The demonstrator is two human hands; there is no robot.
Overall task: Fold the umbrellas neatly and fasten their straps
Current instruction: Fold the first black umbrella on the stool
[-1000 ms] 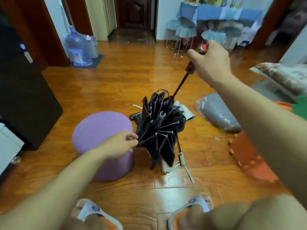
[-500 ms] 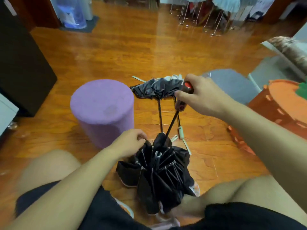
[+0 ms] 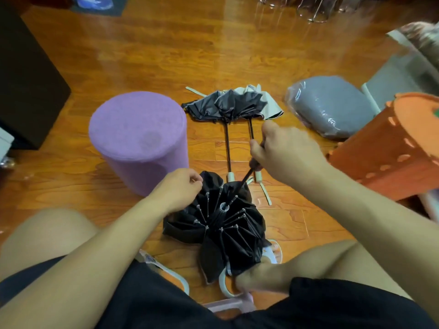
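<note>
Two hands work one black umbrella (image 3: 221, 224) between the knees: the left hand (image 3: 178, 191) pinches the canopy's edge, the right hand (image 3: 282, 153) grips its handle, shaft slanting down to the ribs. Two more umbrellas (image 3: 228, 105) lie on the floor (image 3: 166, 58), between a purple stool (image 3: 140, 143) and a grey cushion (image 3: 327, 105).

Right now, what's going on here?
A seated person is folding a black umbrella held between their knees. The right hand grips its handle end, and the left hand pinches the canopy edge. The canopy is loose with ribs showing, no strap fastened. Two more umbrellas lie unfolded on the wooden floor ahead, beside a purple stool.
</note>
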